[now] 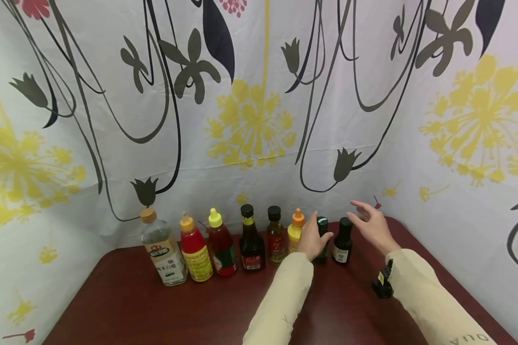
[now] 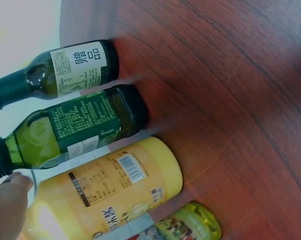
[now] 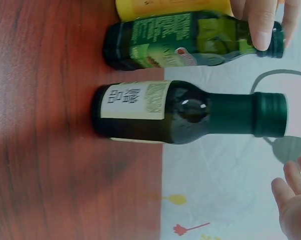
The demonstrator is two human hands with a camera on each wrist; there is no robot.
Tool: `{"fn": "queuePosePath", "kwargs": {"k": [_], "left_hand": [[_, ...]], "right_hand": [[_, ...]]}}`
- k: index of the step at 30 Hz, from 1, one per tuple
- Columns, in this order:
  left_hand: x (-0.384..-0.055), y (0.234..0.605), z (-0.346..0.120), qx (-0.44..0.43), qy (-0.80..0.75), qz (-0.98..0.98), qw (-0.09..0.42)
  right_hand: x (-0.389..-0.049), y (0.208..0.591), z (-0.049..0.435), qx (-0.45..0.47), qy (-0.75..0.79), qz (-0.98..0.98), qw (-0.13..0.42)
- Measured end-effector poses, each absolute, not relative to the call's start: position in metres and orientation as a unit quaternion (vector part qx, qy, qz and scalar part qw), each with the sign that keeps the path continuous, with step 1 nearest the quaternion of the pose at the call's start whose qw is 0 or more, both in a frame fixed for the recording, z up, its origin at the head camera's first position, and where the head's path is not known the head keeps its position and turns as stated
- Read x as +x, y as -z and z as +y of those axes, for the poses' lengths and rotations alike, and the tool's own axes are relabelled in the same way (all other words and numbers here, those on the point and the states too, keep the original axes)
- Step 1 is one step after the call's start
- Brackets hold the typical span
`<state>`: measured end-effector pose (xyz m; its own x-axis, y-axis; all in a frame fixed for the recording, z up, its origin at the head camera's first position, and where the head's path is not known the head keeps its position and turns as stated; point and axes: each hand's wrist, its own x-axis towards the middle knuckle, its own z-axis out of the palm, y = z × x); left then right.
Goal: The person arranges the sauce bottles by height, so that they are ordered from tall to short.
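Note:
Toward the right end of a row of bottles, my left hand (image 1: pixel 314 239) holds a green glass oil bottle (image 3: pixel 170 42) by its neck. In the right wrist view a fingertip lies against that neck, just below the dark cap. The bottle stands upright on the table, largely behind the hand in the head view. Beside it, apart, stands a small dark bottle (image 1: pixel 343 242) with a green cap and a white label. My right hand (image 1: pixel 370 225) is raised to the right of this bottle, fingers spread and holding nothing. A yellow squeeze bottle (image 2: pixel 110 190) stands just left of the green one.
Leftward along the row stand a slim oil bottle (image 1: pixel 276 237), a dark sauce bottle (image 1: pixel 252 244), two red squeeze bottles with one ketchup-like (image 1: pixel 222 249), and a clear vinegar-like bottle (image 1: pixel 164 251). A patterned cloth (image 1: pixel 259 191) hangs behind the dark red table (image 1: pixel 198 311).

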<state>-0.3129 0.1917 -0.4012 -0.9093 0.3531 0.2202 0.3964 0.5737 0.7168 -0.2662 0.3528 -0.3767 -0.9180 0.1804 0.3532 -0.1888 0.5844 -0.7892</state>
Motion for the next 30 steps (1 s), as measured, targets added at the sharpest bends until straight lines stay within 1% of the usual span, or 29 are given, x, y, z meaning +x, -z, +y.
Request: {"fn": "queuePosePath", "kwargs": {"k": [6, 10, 18, 22, 26, 30], "left_hand": [[-0.315, 0.392, 0.179, -0.279, 0.396, -0.873, 0.060], [-0.315, 0.387, 0.165, -0.319, 0.388, -0.862, 0.074], [-0.304, 0.383, 0.117, -0.366, 0.388, -0.843, 0.074], [-0.294, 0.383, 0.082, -0.387, 0.392, -0.831, 0.079], [-0.285, 0.392, 0.045, -0.409, 0.403, -0.814, 0.087], [-0.279, 0.406, 0.007, -0.414, 0.412, -0.803, 0.116]], "right_hand": [[-0.272, 0.366, 0.350, 0.015, -0.452, -0.859, 0.239], [-0.275, 0.359, 0.347, 0.029, -0.450, -0.858, 0.244], [-0.273, 0.344, 0.335, 0.063, -0.442, -0.861, 0.243], [-0.263, 0.340, 0.328, 0.088, -0.412, -0.875, 0.237], [-0.246, 0.342, 0.327, 0.105, -0.391, -0.889, 0.215], [-0.226, 0.348, 0.330, 0.111, -0.403, -0.887, 0.194]]}}
